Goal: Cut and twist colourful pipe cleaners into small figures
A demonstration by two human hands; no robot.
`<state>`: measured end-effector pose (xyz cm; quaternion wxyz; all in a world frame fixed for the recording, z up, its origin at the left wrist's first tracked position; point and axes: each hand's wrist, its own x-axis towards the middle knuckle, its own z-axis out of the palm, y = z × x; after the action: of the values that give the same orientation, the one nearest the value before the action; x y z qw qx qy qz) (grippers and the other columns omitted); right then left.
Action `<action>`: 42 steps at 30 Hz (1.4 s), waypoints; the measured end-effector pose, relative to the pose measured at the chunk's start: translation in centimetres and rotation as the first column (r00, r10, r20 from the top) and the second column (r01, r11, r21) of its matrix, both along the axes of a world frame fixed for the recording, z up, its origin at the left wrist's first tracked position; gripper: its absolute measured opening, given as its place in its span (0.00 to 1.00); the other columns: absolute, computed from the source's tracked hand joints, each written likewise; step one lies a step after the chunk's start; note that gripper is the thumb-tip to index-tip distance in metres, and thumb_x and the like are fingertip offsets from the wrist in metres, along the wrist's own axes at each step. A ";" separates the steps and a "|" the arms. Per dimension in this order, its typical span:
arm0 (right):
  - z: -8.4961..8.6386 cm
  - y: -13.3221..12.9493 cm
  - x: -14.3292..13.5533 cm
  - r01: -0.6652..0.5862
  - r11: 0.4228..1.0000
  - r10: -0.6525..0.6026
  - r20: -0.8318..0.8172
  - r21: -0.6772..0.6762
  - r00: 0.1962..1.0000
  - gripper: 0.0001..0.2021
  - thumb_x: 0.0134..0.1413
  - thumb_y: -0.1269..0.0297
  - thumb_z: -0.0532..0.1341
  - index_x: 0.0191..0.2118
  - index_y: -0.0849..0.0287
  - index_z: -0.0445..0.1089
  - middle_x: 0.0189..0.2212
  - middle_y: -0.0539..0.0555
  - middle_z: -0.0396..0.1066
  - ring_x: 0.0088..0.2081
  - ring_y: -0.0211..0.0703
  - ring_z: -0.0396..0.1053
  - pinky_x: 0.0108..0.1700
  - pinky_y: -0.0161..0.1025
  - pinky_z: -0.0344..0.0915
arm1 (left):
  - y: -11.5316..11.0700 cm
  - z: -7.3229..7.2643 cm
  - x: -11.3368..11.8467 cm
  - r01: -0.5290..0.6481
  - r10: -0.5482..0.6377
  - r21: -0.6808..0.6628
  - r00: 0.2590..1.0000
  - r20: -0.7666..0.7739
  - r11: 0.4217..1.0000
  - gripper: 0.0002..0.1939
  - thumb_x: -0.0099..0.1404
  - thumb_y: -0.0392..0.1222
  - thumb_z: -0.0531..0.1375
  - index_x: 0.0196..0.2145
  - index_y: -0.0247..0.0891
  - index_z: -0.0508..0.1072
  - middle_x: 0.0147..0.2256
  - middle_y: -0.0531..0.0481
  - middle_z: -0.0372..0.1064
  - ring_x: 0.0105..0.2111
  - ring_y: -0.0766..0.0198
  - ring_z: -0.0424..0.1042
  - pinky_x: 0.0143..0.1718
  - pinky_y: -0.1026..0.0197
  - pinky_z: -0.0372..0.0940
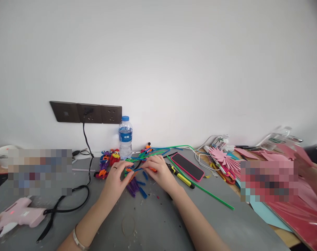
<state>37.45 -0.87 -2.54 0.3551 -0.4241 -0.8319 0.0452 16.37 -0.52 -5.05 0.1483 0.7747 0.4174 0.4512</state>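
Note:
My left hand (118,175) and my right hand (157,169) come close together over the middle of the grey table. Between their fingertips runs a blue pipe cleaner (139,169), pinched from both sides. Orange and green fuzzy pieces show around the fingers, partly hidden. Just below lie short purple pipe cleaner pieces (132,188) and a blue piece (142,192). Beyond my left hand stand a purple and orange fuzzy figure (105,161) and a red and yellow one (115,157). Long green and blue pipe cleaners (174,147) stretch behind my right hand.
A water bottle (125,139) stands by the wall. Right of my hands lie a phone (188,167), a yellow-black cutter (183,179) and a green pipe cleaner (208,190). A pink glue gun (25,212) with black cord is left. Another person's hand (311,170) holds pink paper at right.

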 end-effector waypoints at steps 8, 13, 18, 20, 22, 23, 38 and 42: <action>0.3 -0.4 -0.1 0.059 0.996 -0.056 -0.042 0.073 0.998 0.06 0.62 0.65 0.59 0.38 0.54 0.74 0.34 0.53 0.74 0.38 0.44 0.69 0.44 0.44 0.56 | -0.5 0.3 0.3 0.073 -0.071 -0.125 0.997 0.017 0.989 0.04 0.64 0.42 0.58 0.34 0.41 0.73 0.32 0.51 0.72 0.29 0.62 0.71 0.29 0.63 0.65; 0.2 -0.7 -0.3 0.186 0.978 -0.161 -0.232 0.090 0.959 0.12 0.59 0.64 0.60 0.49 0.53 0.68 0.43 0.57 0.71 0.45 0.50 0.67 0.49 0.47 0.58 | -0.9 1.3 0.5 0.093 -0.033 -0.256 0.973 0.228 0.962 0.12 0.64 0.48 0.57 0.26 0.40 0.67 0.27 0.52 0.67 0.28 0.62 0.69 0.24 0.66 0.62; 0.1 -0.6 -0.7 -0.060 0.981 -0.072 -0.628 -0.186 0.775 0.18 0.61 0.57 0.58 0.54 0.56 0.60 0.33 0.53 0.69 0.34 0.43 0.69 0.38 0.40 0.65 | -1.1 1.6 0.8 0.203 -0.034 -0.406 0.922 0.386 0.891 0.15 0.62 0.52 0.58 0.24 0.40 0.64 0.21 0.56 0.61 0.22 0.66 0.64 0.24 0.66 0.61; 0.0 -0.7 -1.1 -0.235 0.919 -0.008 -0.609 -0.318 0.793 0.13 0.61 0.54 0.56 0.42 0.58 0.67 0.26 0.50 0.68 0.27 0.40 0.67 0.31 0.36 0.63 | -1.2 1.3 1.1 0.267 -0.106 -0.417 0.923 0.371 0.869 0.15 0.63 0.51 0.58 0.25 0.39 0.65 0.22 0.56 0.62 0.23 0.66 0.65 0.26 0.66 0.60; -0.1 -0.9 -1.6 -0.310 0.859 0.039 -0.552 -0.407 0.833 0.17 0.62 0.51 0.54 0.30 0.59 0.66 0.21 0.49 0.65 0.23 0.37 0.63 0.28 0.35 0.60 | -1.3 0.9 1.3 0.309 -0.172 -0.430 0.929 0.329 0.848 0.14 0.63 0.50 0.58 0.25 0.39 0.66 0.23 0.55 0.64 0.25 0.66 0.65 0.26 0.65 0.60; -0.2 -1.1 -1.8 -0.322 0.847 0.050 -0.540 -0.423 0.840 0.19 0.63 0.50 0.53 0.28 0.59 0.64 0.20 0.48 0.64 0.22 0.36 0.62 0.27 0.34 0.59 | -1.3 0.7 1.4 0.316 -0.192 -0.436 0.933 0.305 0.843 0.14 0.64 0.49 0.57 0.26 0.39 0.66 0.23 0.55 0.63 0.24 0.66 0.65 0.26 0.65 0.60; -0.5 -0.1 -1.6 -0.174 0.903 -0.209 -0.754 -0.394 0.623 0.22 0.58 0.41 0.54 0.27 0.56 0.59 0.13 0.41 0.52 0.14 0.32 0.49 0.18 0.32 0.48 | -2.2 -0.3 1.5 0.318 -0.347 -0.139 0.865 -0.362 0.938 0.07 0.61 0.31 0.59 0.33 0.42 0.74 0.38 0.49 0.70 0.41 0.57 0.68 0.44 0.55 0.63; -0.6 0.2 -1.5 -0.232 0.892 -0.191 -0.789 -0.388 0.584 0.21 0.56 0.42 0.56 0.29 0.57 0.62 0.15 0.45 0.61 0.16 0.34 0.58 0.20 0.33 0.55 | -2.3 0.5 1.6 0.295 -0.311 -0.109 0.933 -0.183 0.949 0.07 0.65 0.32 0.54 0.35 0.42 0.70 0.36 0.50 0.72 0.40 0.59 0.69 0.43 0.57 0.64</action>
<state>35.91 -0.70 -3.14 0.5853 -0.4164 -0.5473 0.4296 17.97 -2.87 -4.56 0.2048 0.8642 0.3232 0.3266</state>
